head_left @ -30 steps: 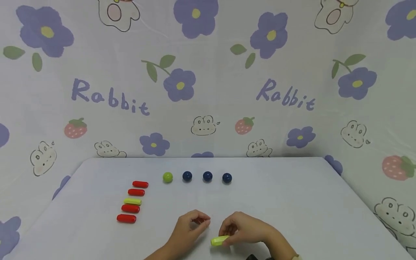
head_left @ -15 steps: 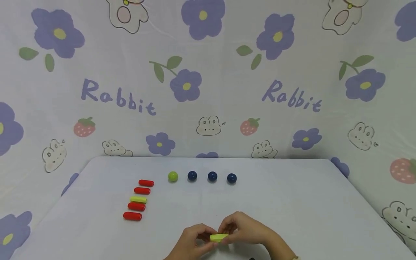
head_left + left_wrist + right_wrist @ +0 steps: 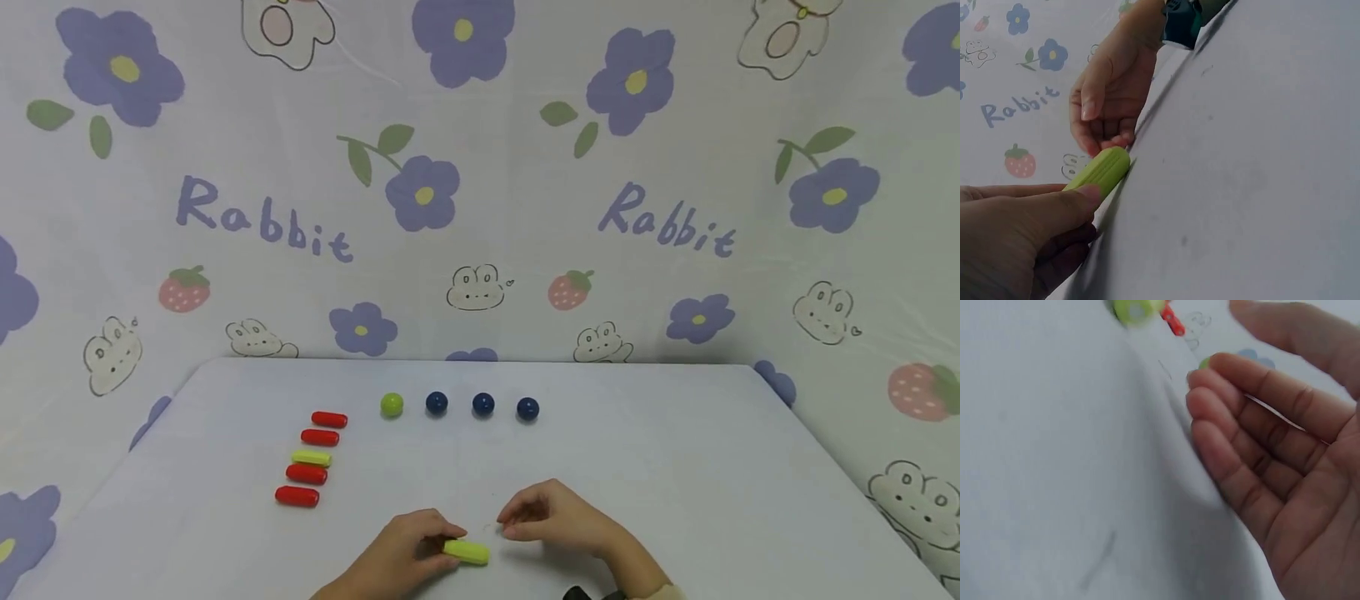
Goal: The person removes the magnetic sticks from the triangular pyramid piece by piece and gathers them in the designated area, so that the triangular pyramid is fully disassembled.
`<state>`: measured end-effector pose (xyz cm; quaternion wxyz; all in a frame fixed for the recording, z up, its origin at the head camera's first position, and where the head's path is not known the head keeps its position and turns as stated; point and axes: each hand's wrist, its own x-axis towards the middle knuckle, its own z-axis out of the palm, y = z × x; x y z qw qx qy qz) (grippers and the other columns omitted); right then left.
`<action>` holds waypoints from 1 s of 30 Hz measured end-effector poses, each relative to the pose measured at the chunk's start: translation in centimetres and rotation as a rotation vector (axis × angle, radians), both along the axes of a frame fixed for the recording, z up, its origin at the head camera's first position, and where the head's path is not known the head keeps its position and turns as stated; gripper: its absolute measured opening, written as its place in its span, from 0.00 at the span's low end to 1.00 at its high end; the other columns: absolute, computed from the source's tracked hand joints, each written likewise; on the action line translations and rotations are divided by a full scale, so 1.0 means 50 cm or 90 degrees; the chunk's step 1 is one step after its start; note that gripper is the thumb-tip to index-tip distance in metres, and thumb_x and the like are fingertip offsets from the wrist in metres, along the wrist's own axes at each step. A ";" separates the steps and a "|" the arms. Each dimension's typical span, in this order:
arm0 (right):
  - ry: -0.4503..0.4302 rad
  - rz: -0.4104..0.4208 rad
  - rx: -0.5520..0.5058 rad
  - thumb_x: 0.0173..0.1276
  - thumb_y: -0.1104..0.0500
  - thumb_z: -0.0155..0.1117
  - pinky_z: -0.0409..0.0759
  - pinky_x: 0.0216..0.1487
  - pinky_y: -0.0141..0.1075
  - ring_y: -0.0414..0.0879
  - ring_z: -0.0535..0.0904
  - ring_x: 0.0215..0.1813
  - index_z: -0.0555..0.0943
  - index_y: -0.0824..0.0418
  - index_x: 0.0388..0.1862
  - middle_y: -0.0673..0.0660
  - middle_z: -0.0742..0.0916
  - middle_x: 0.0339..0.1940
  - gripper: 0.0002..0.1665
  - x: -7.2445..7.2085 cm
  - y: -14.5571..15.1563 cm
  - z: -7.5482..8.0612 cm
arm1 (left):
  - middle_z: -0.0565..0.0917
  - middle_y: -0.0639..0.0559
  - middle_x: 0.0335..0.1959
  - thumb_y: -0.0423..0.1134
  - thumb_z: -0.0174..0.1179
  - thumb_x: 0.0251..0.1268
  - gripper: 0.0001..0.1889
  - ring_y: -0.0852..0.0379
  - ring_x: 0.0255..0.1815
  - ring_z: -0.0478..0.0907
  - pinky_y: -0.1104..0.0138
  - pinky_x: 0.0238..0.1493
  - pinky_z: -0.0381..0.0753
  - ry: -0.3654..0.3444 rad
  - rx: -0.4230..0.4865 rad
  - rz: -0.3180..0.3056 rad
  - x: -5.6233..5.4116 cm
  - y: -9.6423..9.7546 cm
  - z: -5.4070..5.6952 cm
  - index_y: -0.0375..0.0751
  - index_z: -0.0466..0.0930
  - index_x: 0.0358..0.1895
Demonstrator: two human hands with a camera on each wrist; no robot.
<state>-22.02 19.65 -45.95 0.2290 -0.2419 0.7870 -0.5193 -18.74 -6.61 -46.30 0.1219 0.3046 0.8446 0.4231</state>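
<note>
In the head view my left hand [image 3: 401,552] pinches one end of a long yellow-green bead [image 3: 467,552] between thumb and fingers. The left wrist view shows lengthwise grooves on the bead [image 3: 1107,170], its free end pointing at the other hand. My right hand [image 3: 558,521] is just right of the bead, apart from it, fingers loosely bent and holding nothing. In the right wrist view that hand's palm and fingers [image 3: 1266,437] are bare, and the bead's blurred end [image 3: 1138,309] shows at the top.
Left of the hands lies a column of long beads: several red ones [image 3: 297,497] and a yellow-green one [image 3: 311,458]. Farther back, a row holds one green ball [image 3: 392,405] and three dark blue balls [image 3: 483,404]. Patterned cloth [image 3: 480,208] hangs behind the white table [image 3: 675,467].
The yellow-green bead has passed from my right hand to my left. Both hands met at it, then the left drew away leftward with it while the right let go.
</note>
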 end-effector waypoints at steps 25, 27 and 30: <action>-0.036 -0.014 -0.094 0.64 0.59 0.62 0.78 0.43 0.25 0.34 0.81 0.40 0.79 0.73 0.47 0.70 0.84 0.45 0.19 -0.009 0.021 -0.017 | 0.80 0.60 0.34 0.35 0.70 0.46 0.13 0.62 0.38 0.74 0.61 0.47 0.81 0.132 -0.364 0.274 0.005 -0.288 0.041 0.47 0.84 0.38; -0.038 -0.012 -0.095 0.64 0.59 0.62 0.78 0.43 0.25 0.34 0.81 0.40 0.79 0.72 0.47 0.70 0.84 0.45 0.19 -0.010 0.019 -0.016 | 0.80 0.59 0.34 0.34 0.71 0.45 0.13 0.61 0.37 0.74 0.60 0.47 0.81 0.144 -0.376 0.274 0.001 -0.297 0.044 0.47 0.84 0.38; -0.040 -0.009 -0.095 0.64 0.59 0.62 0.78 0.43 0.25 0.34 0.81 0.40 0.79 0.72 0.47 0.69 0.84 0.45 0.19 -0.011 0.017 -0.015 | 0.80 0.59 0.33 0.34 0.71 0.44 0.14 0.61 0.36 0.74 0.60 0.46 0.82 0.157 -0.384 0.273 -0.004 -0.310 0.046 0.46 0.84 0.38</action>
